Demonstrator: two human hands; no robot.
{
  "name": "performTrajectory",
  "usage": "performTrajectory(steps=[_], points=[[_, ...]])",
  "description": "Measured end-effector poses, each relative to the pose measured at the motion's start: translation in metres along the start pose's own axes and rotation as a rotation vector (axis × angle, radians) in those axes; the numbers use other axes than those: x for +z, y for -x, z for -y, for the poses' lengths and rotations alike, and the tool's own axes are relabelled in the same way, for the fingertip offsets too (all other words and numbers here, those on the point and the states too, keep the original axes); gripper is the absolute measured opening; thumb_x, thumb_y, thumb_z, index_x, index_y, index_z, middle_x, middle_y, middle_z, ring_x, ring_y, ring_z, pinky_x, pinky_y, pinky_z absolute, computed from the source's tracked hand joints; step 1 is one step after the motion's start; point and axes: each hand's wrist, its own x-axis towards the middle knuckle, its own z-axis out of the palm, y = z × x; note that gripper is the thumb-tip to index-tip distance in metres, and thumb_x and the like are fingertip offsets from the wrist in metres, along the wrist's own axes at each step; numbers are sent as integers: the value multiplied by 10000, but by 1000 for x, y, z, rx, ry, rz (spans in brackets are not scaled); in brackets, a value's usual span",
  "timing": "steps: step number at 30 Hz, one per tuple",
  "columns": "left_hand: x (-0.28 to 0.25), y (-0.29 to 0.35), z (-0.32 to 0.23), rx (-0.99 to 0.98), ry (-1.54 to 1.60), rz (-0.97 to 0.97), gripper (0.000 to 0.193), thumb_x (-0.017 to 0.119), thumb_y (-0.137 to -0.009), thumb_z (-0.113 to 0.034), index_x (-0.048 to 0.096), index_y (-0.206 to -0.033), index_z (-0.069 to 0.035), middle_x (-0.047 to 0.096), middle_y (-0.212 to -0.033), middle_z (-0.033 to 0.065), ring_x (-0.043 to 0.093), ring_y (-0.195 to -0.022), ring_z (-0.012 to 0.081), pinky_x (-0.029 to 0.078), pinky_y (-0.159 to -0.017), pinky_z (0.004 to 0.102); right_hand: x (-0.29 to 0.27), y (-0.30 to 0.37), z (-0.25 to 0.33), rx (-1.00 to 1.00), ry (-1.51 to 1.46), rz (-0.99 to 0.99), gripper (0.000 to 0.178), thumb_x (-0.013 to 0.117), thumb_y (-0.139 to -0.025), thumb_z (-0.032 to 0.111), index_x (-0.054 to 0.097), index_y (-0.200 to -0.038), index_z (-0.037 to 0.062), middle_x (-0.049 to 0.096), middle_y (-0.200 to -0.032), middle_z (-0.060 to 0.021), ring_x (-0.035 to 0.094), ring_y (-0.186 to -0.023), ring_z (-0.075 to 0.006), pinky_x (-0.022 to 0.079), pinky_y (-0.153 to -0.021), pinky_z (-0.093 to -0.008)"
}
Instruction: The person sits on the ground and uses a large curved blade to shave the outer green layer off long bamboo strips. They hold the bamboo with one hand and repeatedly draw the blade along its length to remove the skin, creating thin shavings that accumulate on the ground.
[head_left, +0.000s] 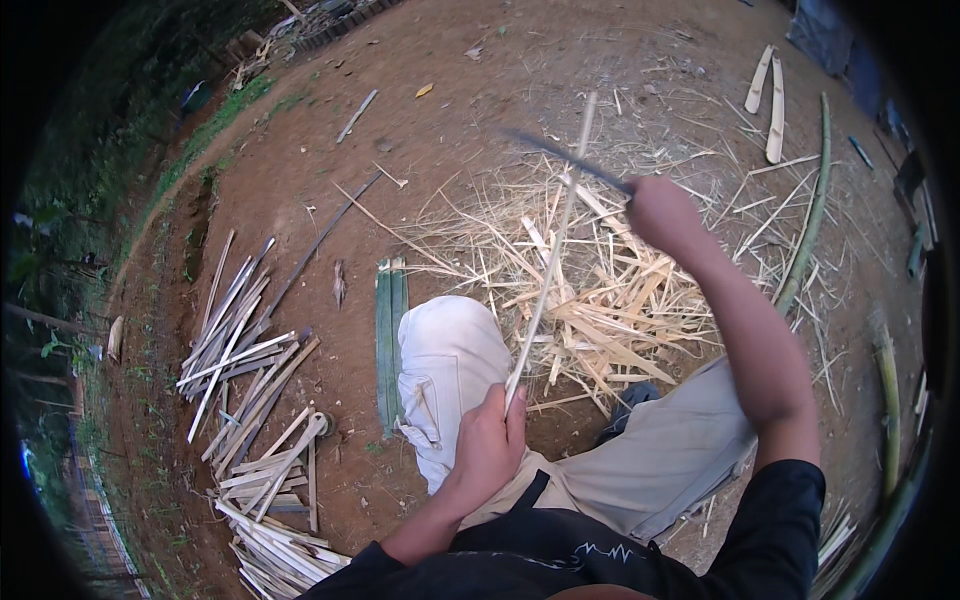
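Observation:
My left hand (490, 440) is closed round the lower end of a long, thin bamboo strip (552, 262), close to my left knee. From there the strip slants up and away, its far end free in the air. My right hand (662, 217) grips a knife, its handle hidden in the fist. The knife's dark blade (590, 168) points left and crosses the upper part of the strip in view; whether it touches the strip I cannot tell. The blade's tip is blurred. Below and beyond the strip lies a heap of pale bamboo shavings (625, 320).
Several cut bamboo strips (250, 375) lie piled on the ground at my left. Green bamboo pieces (391, 340) lie beside my left knee. A green pole (812, 215) and two split pale pieces (776, 110) lie to the right. Plants border the far-left dirt edge.

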Motion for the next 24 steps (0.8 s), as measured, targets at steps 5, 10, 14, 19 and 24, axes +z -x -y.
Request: performTrajectory(steps=[5,10,14,19,24], points=[[3,-38,0,33,37,-138,240,493,-981,-156,485,-813,15,507,-547,212,535,-485,405,365,-453,453,13,58,75,-420,58,90,157,520,-833,120,628,-940,80,642,-740,-150,665,-687,-313,516,-671,-499],[-6,-28,-7,5,-39,-110,227,492,-982,-155,485,-831,14,505,-541,209,531,-476,397,362,-444,448,-9,45,75,-270,84,138,174,475,-879,112,614,-973,68,660,-792,-144,680,-721,-308,535,-685,-470],[1,-11,-7,58,-31,-81,213,503,-977,-151,485,-843,13,503,-532,210,534,-474,405,370,-441,455,-12,-9,2,-51,-18,-107,252,435,-917,94,649,-1038,36,656,-788,-142,663,-705,-293,529,-701,-448],[3,-5,-2,30,-78,-63,201,508,-973,-145,484,-850,13,502,-526,212,540,-480,413,372,-438,458,-7,13,19,-47,43,24,214,456,-923,108,634,-1028,53,628,-783,-114,642,-692,-239,539,-655,-414],[-10,4,-3,-1,-49,-57,185,517,-969,-136,490,-857,9,501,-528,213,552,-487,410,374,-430,446,-18,30,53,-37,26,109,127,521,-898,164,619,-933,90,636,-755,-129,652,-705,-304,512,-705,-486]])
